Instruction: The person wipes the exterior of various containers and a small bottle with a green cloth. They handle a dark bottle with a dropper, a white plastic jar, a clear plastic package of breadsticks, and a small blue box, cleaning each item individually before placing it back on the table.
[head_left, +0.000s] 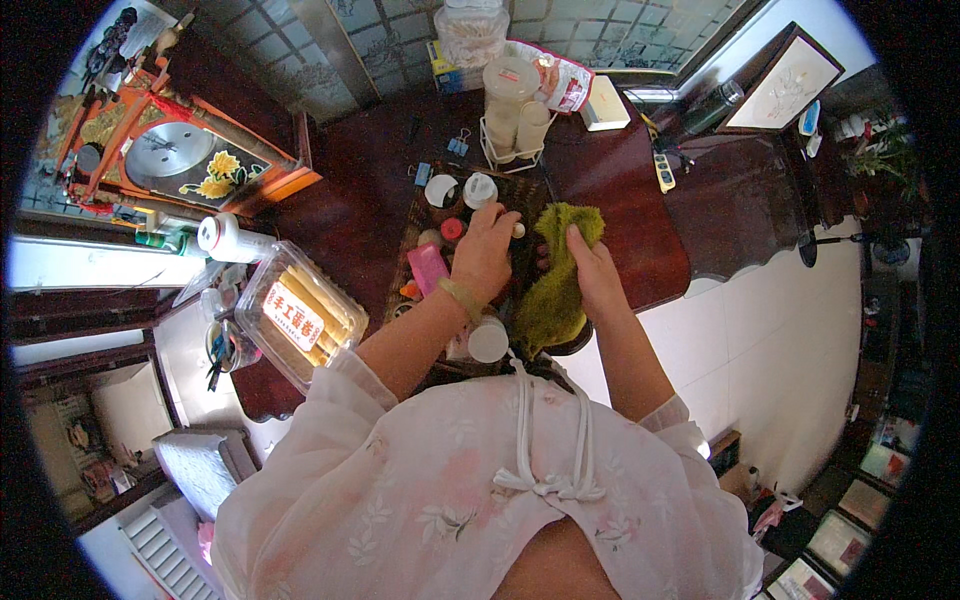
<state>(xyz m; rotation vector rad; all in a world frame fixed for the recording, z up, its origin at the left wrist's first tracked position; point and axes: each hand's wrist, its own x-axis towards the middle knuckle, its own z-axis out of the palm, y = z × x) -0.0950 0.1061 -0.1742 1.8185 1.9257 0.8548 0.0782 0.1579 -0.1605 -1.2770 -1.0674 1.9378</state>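
Note:
My right hand (600, 277) grips a fuzzy green cloth (559, 300), thumb on top, with the cloth hanging down towards my body. My left hand (484, 255) is over a dark woven tray (401, 277), its fingers curled by a small round white piece (518, 230). Whether the fingers hold that piece cannot be told, as the palm is hidden. Around this hand in the tray are a white-capped bottle (480, 189), a round white lid (442, 191), a red cap (452, 229) and a pink box (428, 268). A white-lidded jar (488, 340) is beside my left wrist.
A clear plastic box of egg rolls (300, 315) and a white bottle (232, 238) are on the left. An ornate clock cabinet (202, 157) stands behind them. Cups in a white wire rack (517, 135), blue binder clips (459, 142) and a power strip (664, 172) lie farther back.

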